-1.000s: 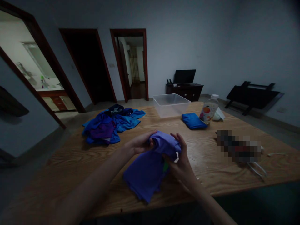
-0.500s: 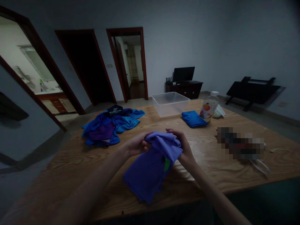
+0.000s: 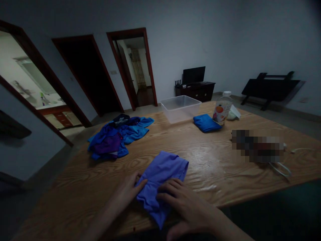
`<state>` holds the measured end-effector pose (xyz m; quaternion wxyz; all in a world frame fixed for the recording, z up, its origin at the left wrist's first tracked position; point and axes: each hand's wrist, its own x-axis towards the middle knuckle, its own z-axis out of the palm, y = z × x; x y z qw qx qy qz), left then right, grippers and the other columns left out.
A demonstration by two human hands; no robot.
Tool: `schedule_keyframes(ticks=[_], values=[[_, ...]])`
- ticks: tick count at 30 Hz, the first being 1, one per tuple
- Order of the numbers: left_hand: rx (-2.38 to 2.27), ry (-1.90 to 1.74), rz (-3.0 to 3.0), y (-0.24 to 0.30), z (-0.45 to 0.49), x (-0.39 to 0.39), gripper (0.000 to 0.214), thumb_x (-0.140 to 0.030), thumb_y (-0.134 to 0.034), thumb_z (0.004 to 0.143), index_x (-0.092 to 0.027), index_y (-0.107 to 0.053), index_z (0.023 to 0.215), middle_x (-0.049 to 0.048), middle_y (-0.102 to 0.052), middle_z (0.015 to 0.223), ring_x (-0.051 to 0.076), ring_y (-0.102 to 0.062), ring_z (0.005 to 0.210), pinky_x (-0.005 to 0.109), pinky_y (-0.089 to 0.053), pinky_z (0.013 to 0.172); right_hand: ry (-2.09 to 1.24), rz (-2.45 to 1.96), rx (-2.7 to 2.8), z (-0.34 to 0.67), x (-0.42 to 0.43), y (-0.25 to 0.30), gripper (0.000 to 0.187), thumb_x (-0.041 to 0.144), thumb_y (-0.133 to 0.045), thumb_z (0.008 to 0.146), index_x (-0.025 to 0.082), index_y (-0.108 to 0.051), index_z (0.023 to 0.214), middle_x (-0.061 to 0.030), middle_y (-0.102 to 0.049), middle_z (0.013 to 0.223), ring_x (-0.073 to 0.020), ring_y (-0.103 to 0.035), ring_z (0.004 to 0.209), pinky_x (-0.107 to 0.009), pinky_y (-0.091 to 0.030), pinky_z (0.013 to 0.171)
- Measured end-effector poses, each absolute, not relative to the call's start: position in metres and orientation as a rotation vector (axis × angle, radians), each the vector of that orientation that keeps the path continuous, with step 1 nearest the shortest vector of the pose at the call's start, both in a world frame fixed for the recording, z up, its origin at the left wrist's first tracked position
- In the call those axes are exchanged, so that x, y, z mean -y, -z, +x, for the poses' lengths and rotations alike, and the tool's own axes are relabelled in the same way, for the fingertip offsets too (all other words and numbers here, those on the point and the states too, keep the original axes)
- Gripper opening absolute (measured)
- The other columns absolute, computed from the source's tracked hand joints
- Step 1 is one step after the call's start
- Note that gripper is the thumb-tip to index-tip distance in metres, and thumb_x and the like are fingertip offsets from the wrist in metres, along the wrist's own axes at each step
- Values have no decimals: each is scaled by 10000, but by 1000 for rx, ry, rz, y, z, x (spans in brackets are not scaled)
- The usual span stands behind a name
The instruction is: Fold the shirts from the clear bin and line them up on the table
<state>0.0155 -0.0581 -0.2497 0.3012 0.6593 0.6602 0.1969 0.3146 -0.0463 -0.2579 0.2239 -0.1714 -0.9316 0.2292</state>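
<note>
A folded purple garment [image 3: 163, 169] lies on the wooden table in front of me, its near end wrinkled and hanging toward the table's front edge. At its left side, my left hand [image 3: 129, 189] grips the border, thumb on top of the fabric and the other fingers partly hidden. My right hand [image 3: 183, 201] rests palm down on the lower right of the garment, fingers bent a little and apart, thumb stretched toward me. To the left is a loose heap of blue and purple clothes [image 3: 117, 137], with a dark piece at its back.
On the wooden table [image 3: 208, 157], a clear plastic bin [image 3: 180, 108] stands at the back. A folded blue cloth [image 3: 206, 123] lies beside a bottle [image 3: 222, 108] and crumpled white packaging [image 3: 233, 113]. A blurred-out item [image 3: 258, 147] with a white cable sits at right.
The purple garment has come down from between my raised hands onto the table, nearer to me. My right hand has let go of its edge and now lies flat on top.
</note>
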Motion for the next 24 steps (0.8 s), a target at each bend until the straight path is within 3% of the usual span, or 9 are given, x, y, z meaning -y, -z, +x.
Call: schedule_keyframes(ticks=[3,4,7,9,12,17,21,24], values=[[-1825,-319,1918,234,20,56,431,-633,-539,993,-266,-761,1032,95,-797,1013,323,-745,961,383,-525,836,-557,-696,2452,329,20,241,335,468,-523,1110,276,-648,1354,-77,-661,1363,-268,-575,1288,-474,-439,1138],[-1853,-264,1950,228,24,51,458,-637,-502,1010,-258,-758,1015,107,-794,1015,335,-744,965,396,-519,841,-481,-817,2390,332,9,239,302,396,-459,1138,255,-667,1306,-89,-671,1332,-267,-583,1268,-482,-447,1126],[-1901,-279,2036,212,42,22,509,-573,-374,1076,-218,-738,1043,134,-784,1065,338,-734,1021,416,-500,894,-254,-1122,2315,333,-22,245,291,314,-448,1133,189,-691,1231,-132,-697,1240,-300,-615,1177,-525,-487,1062],[-1827,-393,2055,212,55,-4,482,-532,-367,1086,-211,-724,1128,125,-778,1139,312,-724,1078,391,-497,923,-175,-1163,2366,330,-34,255,307,242,-505,1094,162,-651,1352,-150,-690,1291,-310,-614,1194,-524,-496,1062],[-1663,-450,1986,231,69,-40,455,-562,-449,1056,-209,-708,1178,104,-770,1191,291,-715,1103,362,-509,924,-134,-1023,2481,328,-40,265,506,111,-570,1016,197,-553,1514,-138,-636,1444,-285,-579,1301,-477,-474,1127],[-1663,-565,1968,270,74,-55,460,-619,-483,1046,-206,-666,1129,82,-756,1117,290,-709,1083,385,-505,969,114,-920,2541,331,-48,262,153,147,-647,1021,204,-709,1149,-115,-712,1294,-287,-641,1151,-467,-505,1047],[-1634,-663,2058,272,73,-38,471,-601,-411,1095,-217,-643,1239,94,-737,1220,280,-691,1170,401,-482,1059,181,-796,2573,334,-55,257,101,130,-610,1041,179,-673,1102,-107,-736,1123,-273,-650,1036,-467,-503,1010],[-1654,-603,2125,266,72,-30,450,-557,-391,1118,-216,-658,1243,103,-732,1215,275,-689,1166,396,-500,1034,16,-764,2473,340,-54,257,110,150,-538,1086,189,-635,1122,-108,-718,1176,-255,-650,1075,-445,-504,1006]])
